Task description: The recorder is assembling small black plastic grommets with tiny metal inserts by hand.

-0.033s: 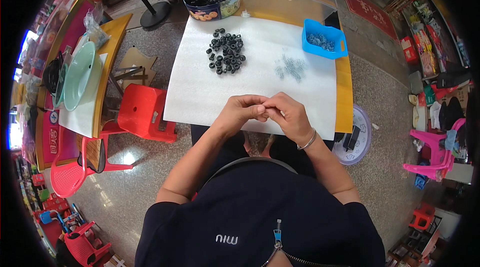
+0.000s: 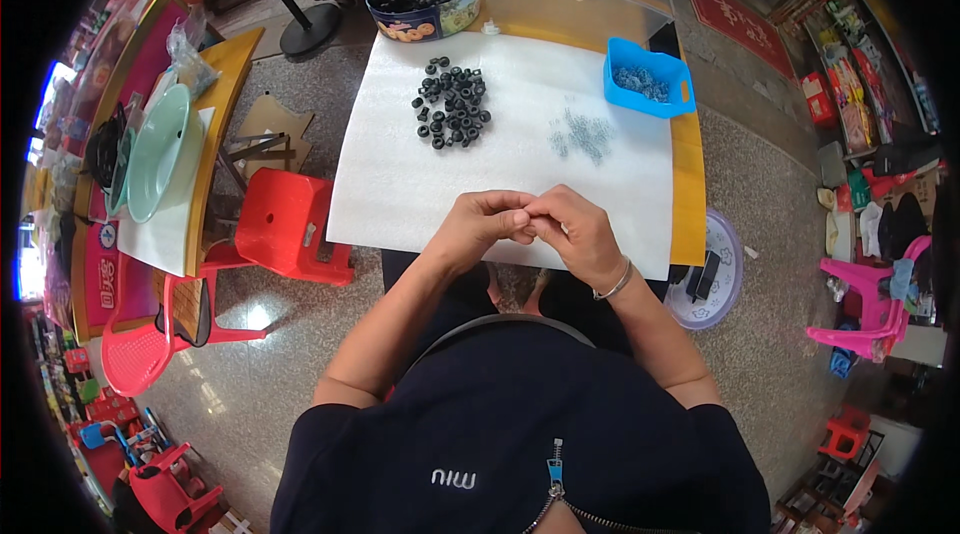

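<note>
At near edge of white foam sheet [image 2: 400, 184]: left hand [image 2: 480, 226] and right hand [image 2: 575, 232] pinched together on small hidden part; black rings [image 2: 452, 102] well ahead. Best held low, fingertips steady.

I am seeing a person who is wearing a dark navy short-sleeved top with a blue zip pull at six o'clock and a small pale mark on the chest. A thin silver bangle [image 2: 618, 283] is circling the wrist of the right hand [image 2: 578, 230].
</note>
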`<state>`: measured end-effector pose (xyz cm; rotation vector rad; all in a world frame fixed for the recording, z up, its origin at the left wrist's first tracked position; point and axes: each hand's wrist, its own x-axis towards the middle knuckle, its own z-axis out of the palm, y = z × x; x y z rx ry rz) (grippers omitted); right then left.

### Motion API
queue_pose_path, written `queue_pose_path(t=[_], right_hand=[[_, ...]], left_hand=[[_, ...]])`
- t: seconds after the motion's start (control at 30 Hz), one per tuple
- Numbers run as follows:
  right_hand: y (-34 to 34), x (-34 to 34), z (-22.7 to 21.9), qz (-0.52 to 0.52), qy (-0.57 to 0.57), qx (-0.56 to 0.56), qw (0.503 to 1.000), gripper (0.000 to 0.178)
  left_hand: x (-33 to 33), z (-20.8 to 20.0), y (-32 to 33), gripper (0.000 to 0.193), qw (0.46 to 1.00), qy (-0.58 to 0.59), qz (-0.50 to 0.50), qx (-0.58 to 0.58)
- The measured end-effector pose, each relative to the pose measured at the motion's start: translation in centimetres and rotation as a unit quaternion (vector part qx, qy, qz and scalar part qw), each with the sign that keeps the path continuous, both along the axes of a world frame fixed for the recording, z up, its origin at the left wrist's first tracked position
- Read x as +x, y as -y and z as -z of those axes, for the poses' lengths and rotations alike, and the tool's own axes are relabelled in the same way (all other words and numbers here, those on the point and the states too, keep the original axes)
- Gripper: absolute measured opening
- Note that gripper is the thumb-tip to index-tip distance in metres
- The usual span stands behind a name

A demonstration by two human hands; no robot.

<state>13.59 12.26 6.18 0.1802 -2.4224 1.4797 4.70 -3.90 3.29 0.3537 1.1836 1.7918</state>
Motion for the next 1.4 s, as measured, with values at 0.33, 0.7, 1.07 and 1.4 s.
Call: queue_pose_path(t=[0.33, 0.7, 1.07, 1.4], right_hand=[[0.4, 0.2, 1.2, 0.065, 0.012, -0.075, 0.995, 0.029], [1.9, 0.5, 1.4, 0.051, 0.021, -0.109, 0.993, 0.036], [1.6, -0.3, 0.4, 0.072, -0.031, 0.055, 0.995, 0.027], [-10.2, -13.4, -2.0, 0.226, 0.003, -0.112, 0.968, 0.019]], left_hand=[[0.6, -0.1, -0.2, 0.036, 0.986, 0.137, 0.004, 0.097], [1.1, 0.2, -0.1, 0.037, 0.980, 0.153, -0.045, 0.123], [1.5, 2.7, -0.5, 0.053, 0.986, 0.150, -0.028, 0.072], [-1.1, 3.9, 0.1, 0.053, 0.989, 0.123, -0.054, 0.064]])
